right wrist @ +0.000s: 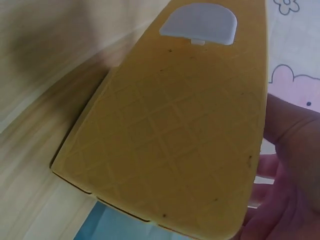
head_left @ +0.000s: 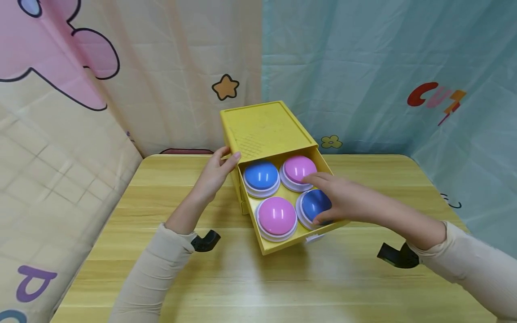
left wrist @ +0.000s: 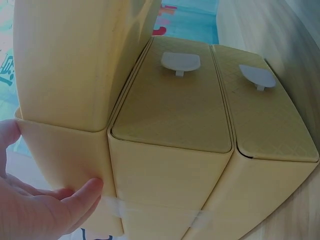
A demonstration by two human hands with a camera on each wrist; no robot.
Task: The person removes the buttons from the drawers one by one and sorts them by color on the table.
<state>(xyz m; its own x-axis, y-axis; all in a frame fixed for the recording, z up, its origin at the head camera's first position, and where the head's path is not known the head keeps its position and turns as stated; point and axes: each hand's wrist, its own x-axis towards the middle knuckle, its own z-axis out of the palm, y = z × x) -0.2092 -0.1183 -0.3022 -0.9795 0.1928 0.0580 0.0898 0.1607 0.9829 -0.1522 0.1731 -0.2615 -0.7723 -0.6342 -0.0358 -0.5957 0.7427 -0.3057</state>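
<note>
On the wooden table (head_left: 169, 278) stands a yellow drawer cabinet (head_left: 262, 128) with its top drawer (head_left: 282, 244) pulled out. Inside that drawer, the right hand (head_left: 343, 199) curls its fingers around the front dark blue dome button (head_left: 314, 202), beside two pink ones and a light blue one. The left hand (head_left: 214, 175) pinches the cabinet's left front corner.

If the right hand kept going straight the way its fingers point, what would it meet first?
The right hand, already over the blue dome in the open drawer, points left and slightly back. It would probably meet the far pink dome first, though depth is uncertain.
</note>
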